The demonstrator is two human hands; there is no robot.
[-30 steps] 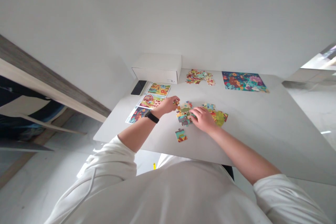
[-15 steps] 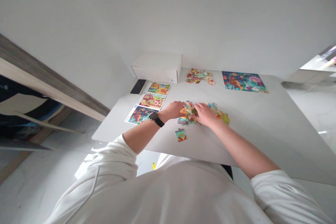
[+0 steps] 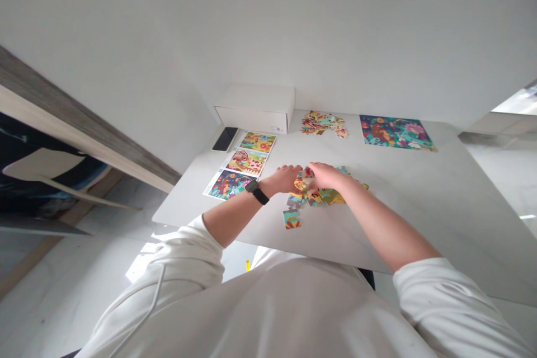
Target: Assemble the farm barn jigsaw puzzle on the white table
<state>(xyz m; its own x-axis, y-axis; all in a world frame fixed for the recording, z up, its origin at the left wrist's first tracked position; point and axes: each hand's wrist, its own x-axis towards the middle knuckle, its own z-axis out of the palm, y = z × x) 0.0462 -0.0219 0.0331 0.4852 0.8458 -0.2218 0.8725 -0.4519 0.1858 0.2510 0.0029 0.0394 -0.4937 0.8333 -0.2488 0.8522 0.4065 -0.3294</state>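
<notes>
My left hand (image 3: 285,177), with a black watch on its wrist, and my right hand (image 3: 322,175) meet fingertip to fingertip over a cluster of colourful puzzle pieces (image 3: 321,196) in the middle of the white table (image 3: 419,201). Both hands pinch small puzzle pieces between them at the cluster's far left edge. The pieces under the fingers are mostly hidden. One loose piece (image 3: 291,218) lies alone on the near side of the cluster, close to the table's front edge.
A finished puzzle (image 3: 396,132) lies at the back right, a heap of loose pieces (image 3: 323,122) beside it. A white box (image 3: 255,107) stands against the wall, a black phone (image 3: 225,139) and three picture cards (image 3: 247,161) to its left front.
Both hands have moved together above the cluster; the right hand lifted off the pieces it was pressing and came left to meet the left hand. The camera shifted slightly.
</notes>
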